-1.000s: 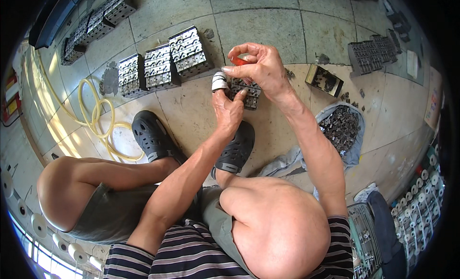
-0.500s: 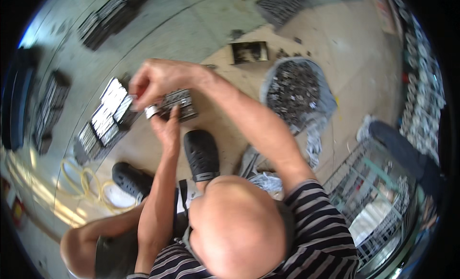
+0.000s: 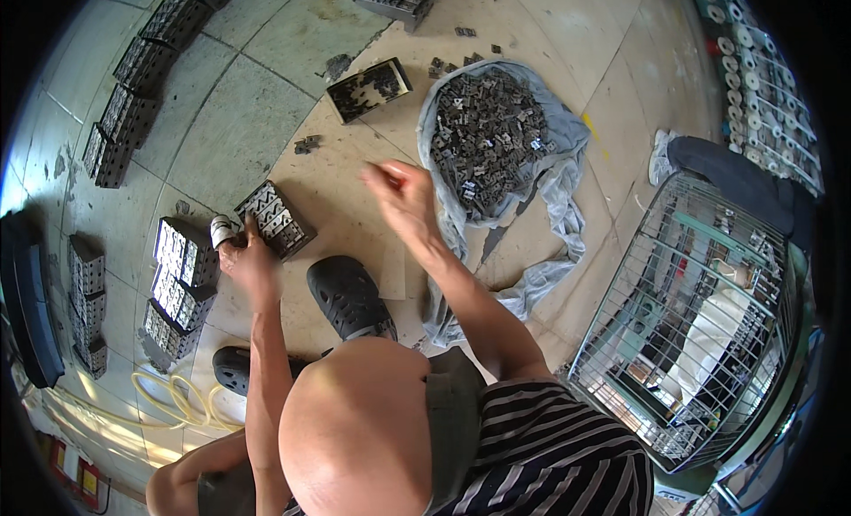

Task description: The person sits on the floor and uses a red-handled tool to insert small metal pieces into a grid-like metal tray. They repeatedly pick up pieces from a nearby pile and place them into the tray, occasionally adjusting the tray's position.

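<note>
A small dark box [image 3: 291, 243] filled with rows of silvery metal pieces stands on the floor ahead of my shoes. My left hand [image 3: 252, 266] grips its near left side, one finger wrapped in a pale covering. To the right, my right hand [image 3: 406, 201] is raised above the floor, fingers loosely bent and somewhat apart, with nothing visible in them. Just beyond it lies a pale cloth sack [image 3: 568, 117], spread around a heap of loose dark metal pieces [image 3: 487, 130].
Several packed boxes [image 3: 183, 261] stand left of my left hand, with more rows [image 3: 142, 73] farther off. A shallow tray [image 3: 390, 77] lies ahead. My dark clogs [image 3: 344, 294] are close by; a yellow hose [image 3: 182, 401] coils left. At right stands a wire basket [image 3: 620, 330] beside another person's leg [image 3: 736, 166].
My right hand has left the left hand and box, moving right toward the sack. My left hand stays at the box, which now shows fully. The view has shifted.
</note>
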Demonstrator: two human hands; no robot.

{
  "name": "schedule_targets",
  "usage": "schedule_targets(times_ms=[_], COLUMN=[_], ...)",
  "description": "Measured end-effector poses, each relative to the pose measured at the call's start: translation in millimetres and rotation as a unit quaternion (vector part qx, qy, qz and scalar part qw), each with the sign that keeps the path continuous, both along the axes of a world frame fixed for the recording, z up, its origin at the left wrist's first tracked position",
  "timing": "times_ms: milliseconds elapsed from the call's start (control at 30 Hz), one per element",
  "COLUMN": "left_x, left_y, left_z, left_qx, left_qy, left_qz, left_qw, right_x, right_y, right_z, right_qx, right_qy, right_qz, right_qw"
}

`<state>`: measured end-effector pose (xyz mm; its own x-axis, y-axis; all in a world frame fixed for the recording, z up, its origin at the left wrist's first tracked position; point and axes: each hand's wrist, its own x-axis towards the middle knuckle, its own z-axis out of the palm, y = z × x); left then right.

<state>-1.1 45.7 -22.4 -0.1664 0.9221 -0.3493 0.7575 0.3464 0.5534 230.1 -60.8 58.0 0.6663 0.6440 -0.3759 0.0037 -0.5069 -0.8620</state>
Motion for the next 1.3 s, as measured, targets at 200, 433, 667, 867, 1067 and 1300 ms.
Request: schedule_targets(times_ms=[200, 433, 667, 867, 1067, 1300], left_x=[-8, -13, -28, -35, -30, -37], left_y=[0, 3, 5, 6, 11, 9], left_z=[4, 11, 1, -8, 2, 4], left_qx=[0.057, 0.010, 0.019, 0.017, 0.010, 0.007], left_qy=[-0.073, -0.102, -0.094, -0.149, -0.130, -0.137], left_qz=[-0.037, -0.028, -0.065, -0.040, -0.027, -0.022], left_qw=[0.995, 0.994, 0.993, 0.988, 0.991, 0.990], right_x=[52, -13, 14, 167, 140, 72], right_y=[-98, -78, -75, -71, -97, -133], right_z=[-56, -91, -85, -70, -86, -74], right_qx=[-0.186, -0.128, -0.131, -0.257, -0.268, -0.210], right_qy=[-0.498, -0.286, -0.320, -0.491, -0.475, -0.450], right_qz=[0.036, 0.092, 0.070, 0.165, 0.217, 0.208], right_qw=[0.846, 0.945, 0.936, 0.816, 0.809, 0.843])
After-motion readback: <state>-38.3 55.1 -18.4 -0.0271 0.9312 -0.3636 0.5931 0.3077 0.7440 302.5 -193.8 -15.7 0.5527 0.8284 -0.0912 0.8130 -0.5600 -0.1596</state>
